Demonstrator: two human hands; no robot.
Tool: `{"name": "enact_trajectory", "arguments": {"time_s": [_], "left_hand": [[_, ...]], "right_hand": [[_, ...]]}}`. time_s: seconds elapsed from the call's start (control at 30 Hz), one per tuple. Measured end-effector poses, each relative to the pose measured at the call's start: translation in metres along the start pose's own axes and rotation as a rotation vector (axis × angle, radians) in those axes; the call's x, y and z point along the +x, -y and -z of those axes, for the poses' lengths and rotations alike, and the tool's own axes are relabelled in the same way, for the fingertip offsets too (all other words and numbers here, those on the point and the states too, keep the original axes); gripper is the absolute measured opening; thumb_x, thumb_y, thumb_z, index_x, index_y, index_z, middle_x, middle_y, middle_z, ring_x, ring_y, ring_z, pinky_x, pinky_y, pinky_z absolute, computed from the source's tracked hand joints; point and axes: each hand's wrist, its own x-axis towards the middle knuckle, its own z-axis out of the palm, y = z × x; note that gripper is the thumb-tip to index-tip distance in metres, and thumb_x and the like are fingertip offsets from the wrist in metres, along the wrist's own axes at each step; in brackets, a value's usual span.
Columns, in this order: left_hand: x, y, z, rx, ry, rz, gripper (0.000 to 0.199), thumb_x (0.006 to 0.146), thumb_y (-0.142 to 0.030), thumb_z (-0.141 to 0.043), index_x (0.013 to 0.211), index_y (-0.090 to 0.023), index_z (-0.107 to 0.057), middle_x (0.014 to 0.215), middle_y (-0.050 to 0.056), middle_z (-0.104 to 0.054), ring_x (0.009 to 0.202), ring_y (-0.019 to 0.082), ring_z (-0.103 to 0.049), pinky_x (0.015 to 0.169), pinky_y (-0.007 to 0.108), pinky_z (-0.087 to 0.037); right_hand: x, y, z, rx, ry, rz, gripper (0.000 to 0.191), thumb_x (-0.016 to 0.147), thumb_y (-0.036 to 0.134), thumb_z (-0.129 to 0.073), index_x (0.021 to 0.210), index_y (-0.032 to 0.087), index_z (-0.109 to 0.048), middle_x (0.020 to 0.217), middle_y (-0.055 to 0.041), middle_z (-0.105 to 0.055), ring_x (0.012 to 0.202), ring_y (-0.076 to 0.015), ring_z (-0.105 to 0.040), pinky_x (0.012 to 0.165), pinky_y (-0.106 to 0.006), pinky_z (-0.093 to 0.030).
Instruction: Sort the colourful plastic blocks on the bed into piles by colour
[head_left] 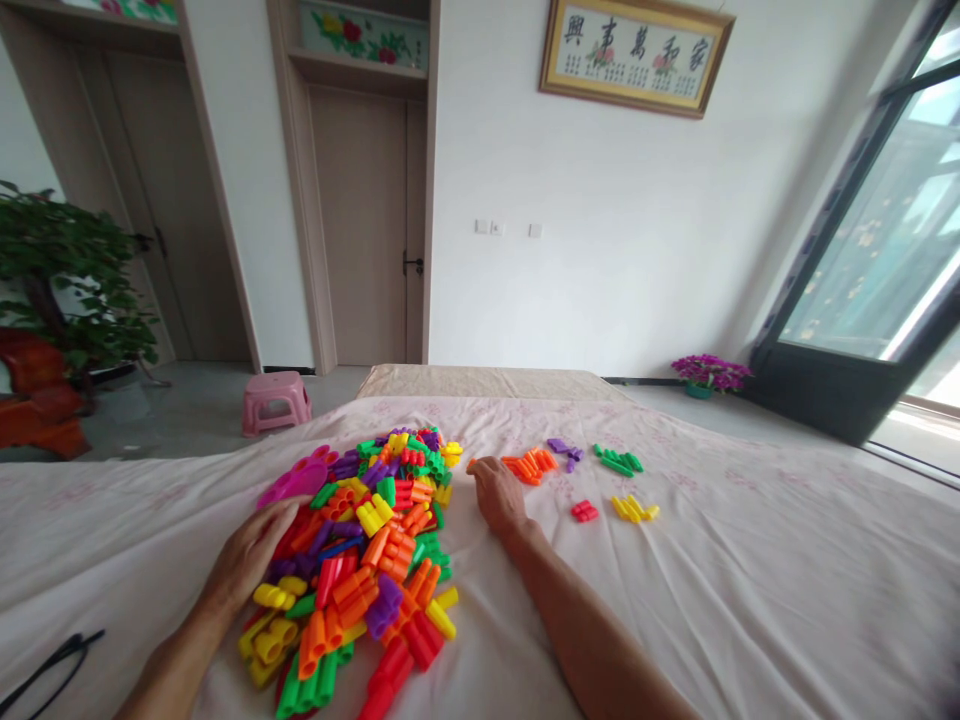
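Note:
A large heap of bullet-shaped plastic building blocks in red, orange, yellow, green and purple lies on the cloth. My left hand rests against the heap's left side with fingers stretched out; its fingertips are partly hidden at the blocks. A magenta plastic piece lies just beyond it. To the right of the heap, my right hand is closed in a pinch, an orange building block showing at its fingertips. Right beside that hand is a small orange group of blocks.
Farther right lie small groups of purple blocks, green blocks, red blocks and yellow blocks. A wrinkled pale cloth covers the surface. A black cable lies at the lower left. A pink stool stands beyond.

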Motion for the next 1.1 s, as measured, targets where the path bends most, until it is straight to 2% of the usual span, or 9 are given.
{"name": "enact_trajectory", "arguments": {"time_s": [0.13,0.23,0.37,0.47,0.6,0.67,0.8,0.87,1.1], "left_hand": [[-0.001,-0.004,0.000,0.008,0.016,-0.022,0.059,0.084,-0.066,-0.051,0.115,-0.020,-0.074,0.124,0.008,-0.073,0.122,0.028,-0.064,0.114,0.044,-0.043],[-0.003,-0.010,0.000,-0.004,0.018,-0.031,0.061,0.085,-0.065,-0.050,0.117,-0.019,-0.072,0.124,0.008,-0.073,0.123,0.028,-0.063,0.113,0.044,-0.044],[-0.009,-0.024,-0.002,-0.024,-0.043,-0.070,0.063,0.091,-0.063,-0.039,0.121,-0.017,-0.070,0.132,0.009,-0.069,0.131,0.027,-0.057,0.118,0.045,-0.038],[-0.022,-0.036,-0.003,0.014,-0.031,-0.109,0.061,0.094,-0.059,-0.038,0.129,-0.018,-0.066,0.139,0.009,-0.063,0.135,0.026,-0.053,0.120,0.045,-0.034],[-0.060,-0.043,-0.005,0.174,0.028,-0.206,0.055,0.095,-0.053,-0.043,0.143,-0.027,-0.055,0.153,0.007,-0.050,0.144,0.027,-0.043,0.121,0.048,-0.033],[-0.087,-0.042,-0.009,0.284,0.057,-0.304,0.065,0.090,-0.054,-0.053,0.152,-0.034,-0.043,0.160,0.007,-0.040,0.146,0.031,-0.038,0.119,0.051,-0.035],[-0.135,-0.051,-0.030,0.528,0.064,-0.511,0.108,0.066,-0.064,-0.076,0.159,-0.037,-0.029,0.166,0.012,-0.024,0.145,0.045,-0.033,0.110,0.061,-0.040],[-0.147,-0.063,-0.045,0.610,0.033,-0.549,0.118,0.057,-0.068,-0.079,0.160,-0.036,-0.028,0.167,0.014,-0.021,0.145,0.049,-0.030,0.109,0.066,-0.036],[-0.131,-0.111,-0.100,0.685,-0.049,-0.681,0.096,0.068,-0.072,-0.069,0.151,-0.031,-0.046,0.159,0.019,-0.038,0.144,0.047,-0.032,0.114,0.070,-0.019]], "right_hand": [[0.003,-0.022,0.013,-0.111,-0.153,-0.178,0.042,0.096,0.011,-0.042,0.128,0.021,-0.066,0.140,-0.0110,-0.058,0.122,-0.0241,-0.055,0.102,-0.034,-0.041],[0.001,-0.034,0.022,-0.167,-0.212,-0.250,0.045,0.090,0.007,-0.046,0.127,0.021,-0.068,0.151,-0.0116,-0.048,0.129,-0.0290,-0.049,0.107,-0.042,-0.038],[-0.005,-0.030,0.021,-0.037,-0.237,-0.106,0.040,0.090,0.007,-0.046,0.113,0.023,-0.074,0.139,-0.0076,-0.060,0.124,-0.0244,-0.054,0.107,-0.040,-0.040],[-0.009,-0.017,0.013,0.098,-0.122,0.063,0.042,0.090,0.006,-0.045,0.112,0.025,-0.075,0.127,-0.0056,-0.068,0.116,-0.0191,-0.060,0.103,-0.033,-0.045],[-0.009,-0.009,0.008,0.136,-0.018,0.094,0.045,0.090,0.006,-0.044,0.117,0.026,-0.074,0.125,-0.0054,-0.069,0.113,-0.0178,-0.063,0.099,-0.030,-0.047],[-0.009,-0.009,0.009,0.137,-0.007,0.072,0.046,0.089,0.005,-0.044,0.117,0.025,-0.074,0.124,-0.0055,-0.069,0.112,-0.0176,-0.064,0.097,-0.028,-0.048],[-0.010,-0.007,0.011,0.156,0.027,0.068,0.043,0.088,0.005,-0.045,0.113,0.023,-0.074,0.120,-0.0048,-0.071,0.108,-0.0173,-0.065,0.093,-0.026,-0.048],[-0.010,-0.005,0.010,0.163,0.043,0.069,0.042,0.087,0.006,-0.044,0.110,0.023,-0.075,0.118,-0.0043,-0.072,0.106,-0.0173,-0.066,0.092,-0.025,-0.047],[-0.012,-0.002,0.009,0.131,0.060,0.078,0.040,0.087,0.006,-0.044,0.107,0.022,-0.075,0.114,-0.0049,-0.073,0.105,-0.0174,-0.066,0.092,-0.025,-0.045]]}}
